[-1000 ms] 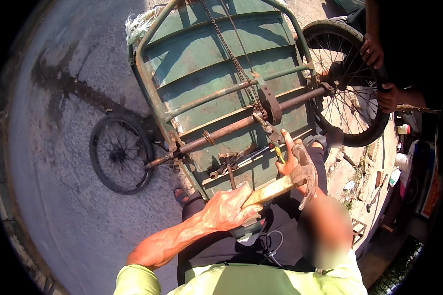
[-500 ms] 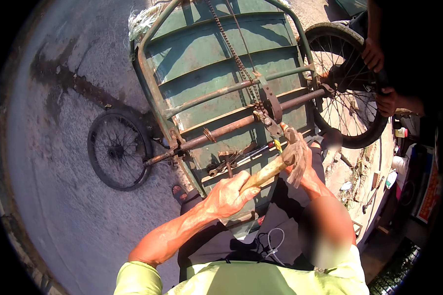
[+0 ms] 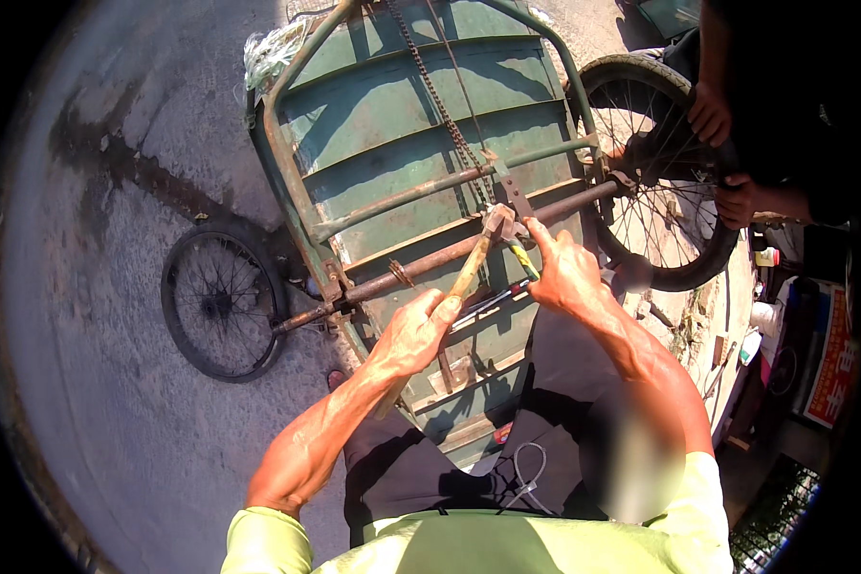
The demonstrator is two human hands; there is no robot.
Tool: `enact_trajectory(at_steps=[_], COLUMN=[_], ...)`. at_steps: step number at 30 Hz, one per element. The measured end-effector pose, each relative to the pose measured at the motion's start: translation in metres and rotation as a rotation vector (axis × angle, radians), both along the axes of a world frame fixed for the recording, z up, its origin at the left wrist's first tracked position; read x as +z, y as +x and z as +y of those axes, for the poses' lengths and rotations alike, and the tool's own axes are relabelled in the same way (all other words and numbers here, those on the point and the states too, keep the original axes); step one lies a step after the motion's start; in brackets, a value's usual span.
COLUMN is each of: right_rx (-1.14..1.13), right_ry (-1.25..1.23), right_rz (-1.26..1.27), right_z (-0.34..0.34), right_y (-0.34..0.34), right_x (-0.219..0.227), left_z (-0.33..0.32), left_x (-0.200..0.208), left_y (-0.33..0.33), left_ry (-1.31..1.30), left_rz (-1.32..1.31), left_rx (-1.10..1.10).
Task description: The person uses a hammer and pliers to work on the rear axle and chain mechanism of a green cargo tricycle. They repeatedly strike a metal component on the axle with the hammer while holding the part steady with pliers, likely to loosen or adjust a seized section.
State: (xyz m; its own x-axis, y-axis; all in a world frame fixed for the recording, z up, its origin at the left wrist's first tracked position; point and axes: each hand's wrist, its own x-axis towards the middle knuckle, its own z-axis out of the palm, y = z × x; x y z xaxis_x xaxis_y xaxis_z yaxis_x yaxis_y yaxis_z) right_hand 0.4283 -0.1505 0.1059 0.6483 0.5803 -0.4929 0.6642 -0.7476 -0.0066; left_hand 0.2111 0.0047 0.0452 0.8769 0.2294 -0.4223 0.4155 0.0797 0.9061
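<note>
My left hand [image 3: 413,333] is closed round the wooden handle of a hammer [image 3: 471,272], whose head lies at the chain area of a rusty axle [image 3: 430,255]. Beside it my right hand [image 3: 572,272] grips a tool with a yellow-green and dark handle [image 3: 521,256]; my index finger stretches toward the axle. The tool's working end is hidden by the hammer head and the axle fittings, so its kind is unclear. A rusty chain [image 3: 437,100] runs down to the axle, next to a flat metal bracket [image 3: 514,191]. Behind them is the ribbed green cart bed [image 3: 383,129].
A spoked wheel [image 3: 222,304] is at the axle's left end. At the right end, another person's hands [image 3: 722,158] hold a tyred wheel [image 3: 665,273]. A long thin tool [image 3: 493,304] lies on the green bed below the axle. Containers [image 3: 765,316] stand at right.
The hammer head has swung up and away from my right hand to the axle. My left hand has moved left and up. My right hand now shows fully, with the index finger extended.
</note>
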Motion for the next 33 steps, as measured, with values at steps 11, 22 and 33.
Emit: enact_trajectory(at_steps=[11,22,33], right_rx=[0.007,0.006,-0.156], right_ry=[-0.078,-0.193,0.088], right_rz=[0.035,0.076,0.087], right_z=[0.015,0.027,-0.01], right_y=[0.008,0.012,0.008], right_x=[0.001,-0.011,-0.031], left_z=[0.02,0.026,0.016], left_x=[0.013,0.007,0.005], left_y=[0.012,0.023,-0.036], left_ry=[-0.248,-0.442,-0.476], left_rz=[0.157,0.229,0.044], left_rx=[0.008,0.079,0.302])
